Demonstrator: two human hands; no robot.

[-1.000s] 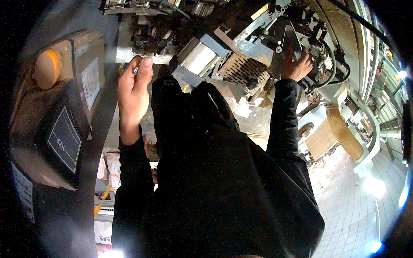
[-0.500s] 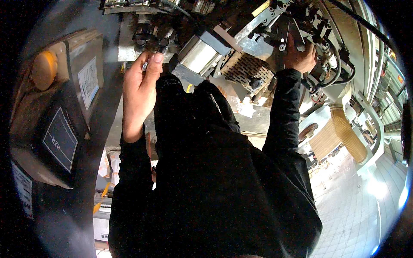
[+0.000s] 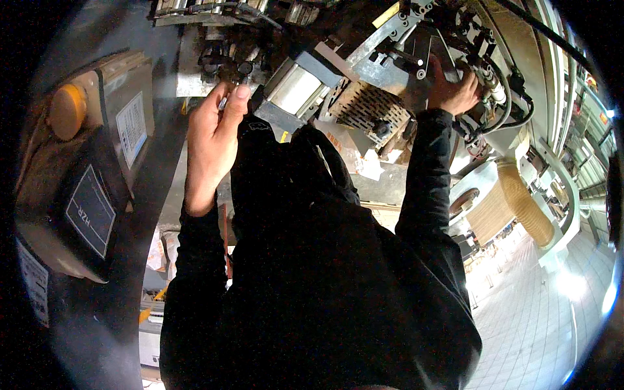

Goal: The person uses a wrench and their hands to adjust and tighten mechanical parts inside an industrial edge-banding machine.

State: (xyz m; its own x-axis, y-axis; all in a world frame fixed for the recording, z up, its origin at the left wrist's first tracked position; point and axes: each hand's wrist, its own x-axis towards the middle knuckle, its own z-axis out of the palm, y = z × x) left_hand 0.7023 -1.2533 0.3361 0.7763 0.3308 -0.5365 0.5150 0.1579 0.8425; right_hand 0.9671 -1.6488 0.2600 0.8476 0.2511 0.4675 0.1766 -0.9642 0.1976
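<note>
My left hand (image 3: 213, 140) is closed in a pinch, thumb against curled fingers. Between them shows the end of a small shiny metal piece (image 3: 223, 103); the rest of it is hidden. Just right of this hand is a metal block with dark end caps (image 3: 294, 89), a gap between them. My right hand (image 3: 457, 93) reaches into the machine at the upper right. Its thumb and fingers curl around a black machine bracket (image 3: 446, 54), with the fingertips partly hidden. Hoses and metal fittings (image 3: 496, 91) lie close beside its fingers.
A slotted metal cover (image 3: 370, 107) with a black knob lies between my hands. At the left stands a dark housing (image 3: 71, 214) with an orange round knob (image 3: 68, 112). A ribbed tan duct (image 3: 520, 201) hangs at the right above pale floor tiles (image 3: 539, 318).
The whole view has shifted slightly. My left hand keeps its pinch on the metal piece, and my right hand stays at the bracket with its fingers slightly moved.
</note>
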